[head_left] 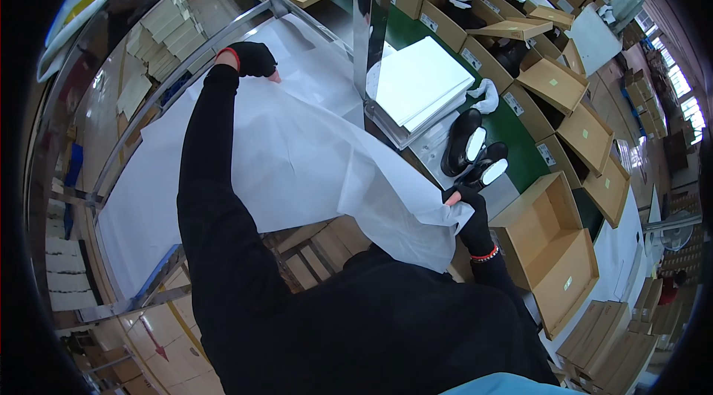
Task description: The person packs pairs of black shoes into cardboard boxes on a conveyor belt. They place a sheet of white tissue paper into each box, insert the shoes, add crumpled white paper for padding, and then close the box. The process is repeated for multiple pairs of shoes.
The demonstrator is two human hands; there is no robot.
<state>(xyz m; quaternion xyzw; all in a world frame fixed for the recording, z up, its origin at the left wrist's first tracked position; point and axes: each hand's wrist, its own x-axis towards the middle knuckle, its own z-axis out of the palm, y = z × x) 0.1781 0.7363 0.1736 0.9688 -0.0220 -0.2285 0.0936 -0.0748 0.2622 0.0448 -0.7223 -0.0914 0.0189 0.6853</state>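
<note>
A large sheet of thin white tissue paper [297,150] stretches between my two hands, over a stand with a metal frame. My left hand [255,61], in a black fingerless glove, is closed on its far edge. My right hand [468,209], gloved the same way, pinches the sheet's right end, which hangs in folds toward my body. Just beyond the right hand lie two black shoes [462,144] with white pieces showing in their openings. An open, lidded cardboard shoe box [535,209] stands to the right of that hand, with nothing inside.
A stack of white sheets [420,83] sits beyond the shoes, beside an upright metal post [369,24]. Several open shoe boxes [562,83] line the green conveyor belt [512,135]. A crumpled white paper wad [486,96] lies on it. Metal rails [141,124] edge the stand at left.
</note>
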